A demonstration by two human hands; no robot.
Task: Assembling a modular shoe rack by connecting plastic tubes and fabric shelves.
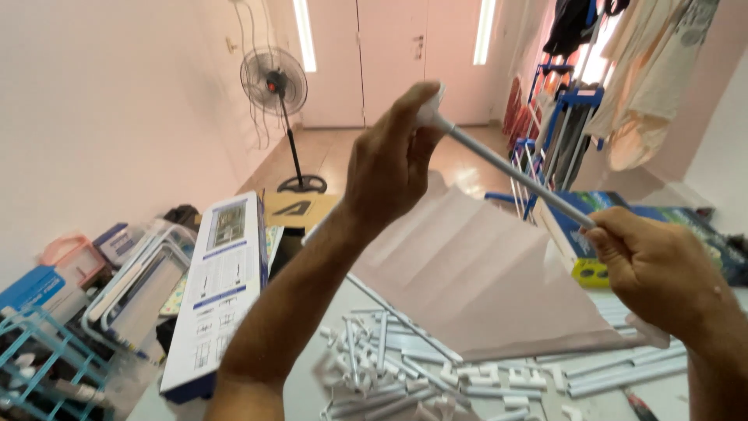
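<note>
Grey, slender metal rod [510, 173] with a white end cap, held slanting: your left hand [389, 160] grips the cap, your right hand [650, 265] clasps the lower end.

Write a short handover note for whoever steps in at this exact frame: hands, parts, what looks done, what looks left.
Left hand: closed over a white end connector on the upper end of a grey rod, held in the air.
Right hand: gripping the rod's lower end.
Parts: loose white tubes and connectors piled on the table; folded pale fabric lies behind them; long printed box to the left.
Done: a connector sits on this one rod, though how firmly cannot be seen.
Left: most pieces appear unassembled.
</note>
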